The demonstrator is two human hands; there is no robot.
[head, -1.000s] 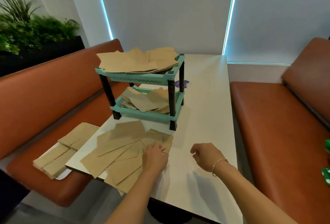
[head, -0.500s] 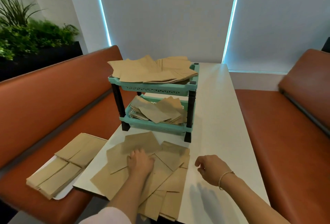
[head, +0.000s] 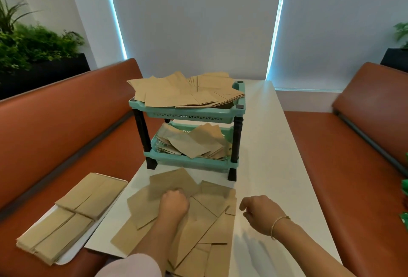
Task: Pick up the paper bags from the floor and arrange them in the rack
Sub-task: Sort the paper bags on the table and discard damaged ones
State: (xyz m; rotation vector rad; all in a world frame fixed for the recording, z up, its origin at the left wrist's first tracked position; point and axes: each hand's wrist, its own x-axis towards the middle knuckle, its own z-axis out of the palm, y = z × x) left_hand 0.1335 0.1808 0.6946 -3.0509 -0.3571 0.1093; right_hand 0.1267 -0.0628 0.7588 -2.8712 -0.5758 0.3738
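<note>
Left hand (head: 174,205) fingers curled together, knuckles down, pressed on the loose bags (head: 198,214) fanned over the near end of the desk (head: 265,144). Cannot tell if a bag is pinched under the fist; it looks like pressing or gathering more than a lift. Right hand (head: 259,213) at 3 o'clock of the left, just off the bag pile, hovering above bare desk, fingers (head: 244,205) loosely bent and apart, holding nothing.

Bags overlap at all angles, some hang past the near desk edge. Rack (head: 187,111) at 12 o'clock of the hands, near the pile, two teal tiers on black legs. Top tier is heaped with bags, several sticking out over the rim. Lower tier holds a smaller messy heap. Second stack (head: 70,217) of bags at 9 o'clock, on a white tray (head: 72,256) on the left seat (head: 55,133), well apart from the hands. No floor or floor bags in view.

Step judged: squaring up the desk pile ahead of loading it into the rack; task looks past halfway, with this pile and the tray stack left.

Next move calls for both hands: right closes in from 3 o'clock, edges get tapped even, then the bundle is lifted flat toward 12 o'clock. Lower tier likely has more room but little clearance; slide in level.
</note>
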